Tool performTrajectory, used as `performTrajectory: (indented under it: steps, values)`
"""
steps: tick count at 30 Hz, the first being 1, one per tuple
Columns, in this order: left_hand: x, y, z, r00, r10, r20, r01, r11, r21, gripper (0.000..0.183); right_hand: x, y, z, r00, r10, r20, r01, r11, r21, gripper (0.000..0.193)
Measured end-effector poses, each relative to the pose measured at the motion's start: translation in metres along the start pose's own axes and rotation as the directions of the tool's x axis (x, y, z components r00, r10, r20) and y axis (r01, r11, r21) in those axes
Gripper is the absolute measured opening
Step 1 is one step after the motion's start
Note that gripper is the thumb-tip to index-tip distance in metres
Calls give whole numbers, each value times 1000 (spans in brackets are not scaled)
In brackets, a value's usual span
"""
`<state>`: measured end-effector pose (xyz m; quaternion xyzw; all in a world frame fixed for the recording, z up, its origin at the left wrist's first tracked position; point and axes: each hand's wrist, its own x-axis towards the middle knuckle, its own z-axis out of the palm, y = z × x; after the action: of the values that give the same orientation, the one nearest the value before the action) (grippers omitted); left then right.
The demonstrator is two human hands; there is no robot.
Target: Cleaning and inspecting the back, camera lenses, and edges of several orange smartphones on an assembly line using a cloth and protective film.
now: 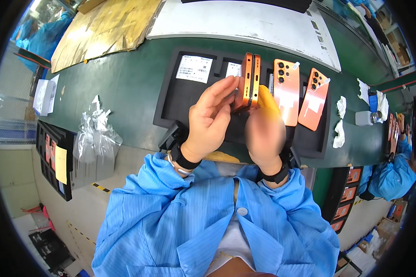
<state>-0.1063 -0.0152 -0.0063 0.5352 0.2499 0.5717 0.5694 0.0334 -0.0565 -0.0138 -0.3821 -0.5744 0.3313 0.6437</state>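
Two orange smartphones [247,76] stand upright back to back or face to face, pressed together with their edges toward me. My left hand [210,120] is closed against the left one, its fingers along the flat side. On the other side my right hand [266,134] grips the pair; its palm is blurred, and something yellow covers its fingers. Both hands hover over a black foam tray [171,104]. In the tray's right part lie a larger orange phone [289,108] and a smaller orange phone [308,121], backs up. White labels [194,68] show in its left compartments.
Crumpled clear plastic bags [94,129] hang at the table's left edge. White paper scraps [339,134] and a small clear bottle [364,118] sit to the right. Further black trays with orange phones [349,194] stand low on both sides. A co-worker in blue [393,177] is at the right.
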Motion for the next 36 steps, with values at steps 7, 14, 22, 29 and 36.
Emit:
performTrajectory:
  steps: [7, 14, 22, 29, 36]
  values:
    - [0, 4, 0, 1000, 6, 11, -6, 1000, -24, 54, 0, -1, 0, 1000, 16, -12, -15, 1000, 25, 56]
    - [7, 19, 2, 991, 74, 109, -103, 950, 294, 70, 8, -9, -8, 1000, 23, 4, -23, 998, -55, 58]
    - [28, 49, -2, 943, 77, 325, -254, 796, 549, 112, 27, -36, -5, 991, -76, 113, 118, 896, -428, 95]
    - [33, 53, -7, 933, 51, 356, -246, 814, 527, 94, 20, -44, -6, 989, -52, 140, 112, 875, -471, 81]
    - [31, 52, -12, 918, -30, 395, -209, 811, 547, 95, 21, -54, 0, 992, -45, 118, 97, 871, -481, 72]
